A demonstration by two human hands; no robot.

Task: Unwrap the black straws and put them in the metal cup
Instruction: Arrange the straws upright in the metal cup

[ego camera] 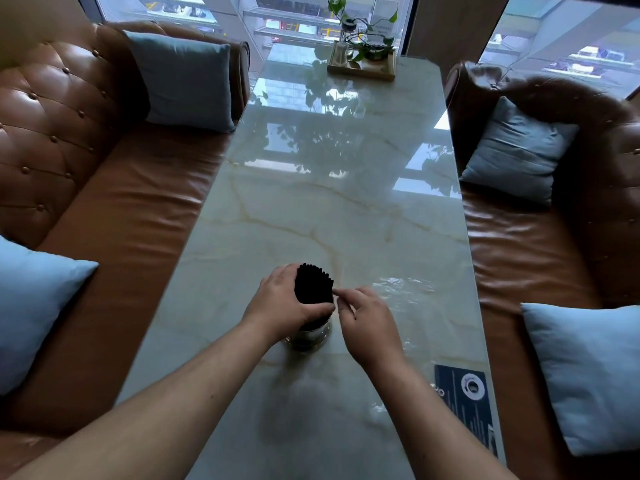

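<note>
My left hand (285, 301) is wrapped around the bundle of black straws (313, 284) standing in the metal cup (308, 336) near the bench's (346, 209) near edge — my right hand (367, 323) pinches at the bundle's right side.

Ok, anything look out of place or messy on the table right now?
Only the clear wrapper, lying crumpled and loose on the table right of the cup. The straws stand bundled in the cup, left hand around them. Nothing spilled.
</note>
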